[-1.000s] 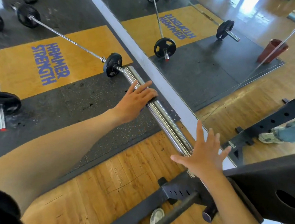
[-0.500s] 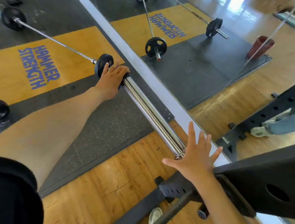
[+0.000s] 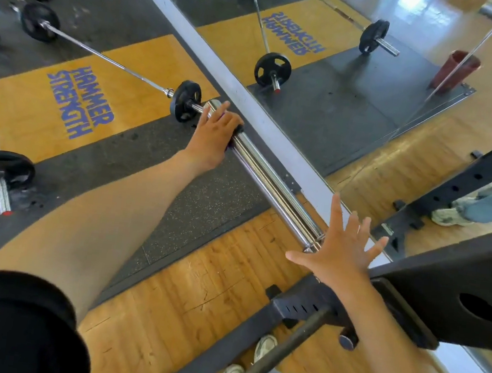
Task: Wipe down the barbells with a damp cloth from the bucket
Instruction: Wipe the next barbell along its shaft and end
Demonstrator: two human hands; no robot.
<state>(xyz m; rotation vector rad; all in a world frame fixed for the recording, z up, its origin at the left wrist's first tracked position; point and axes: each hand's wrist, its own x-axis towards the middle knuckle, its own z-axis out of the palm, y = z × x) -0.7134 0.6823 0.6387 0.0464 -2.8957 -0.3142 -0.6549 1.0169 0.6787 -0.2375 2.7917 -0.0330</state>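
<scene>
Two bare hands work over a bundle of polished chrome barbell sleeves lying on the floor along the base of a wall mirror. The left hand presses a dark cloth, mostly hidden beneath its fingers, onto the far end of the sleeves; its grip curls over both. The right hand hovers at the near end, fingers spread wide, holding nothing. A thin loaded barbell with black plates lies just beyond.
</scene>
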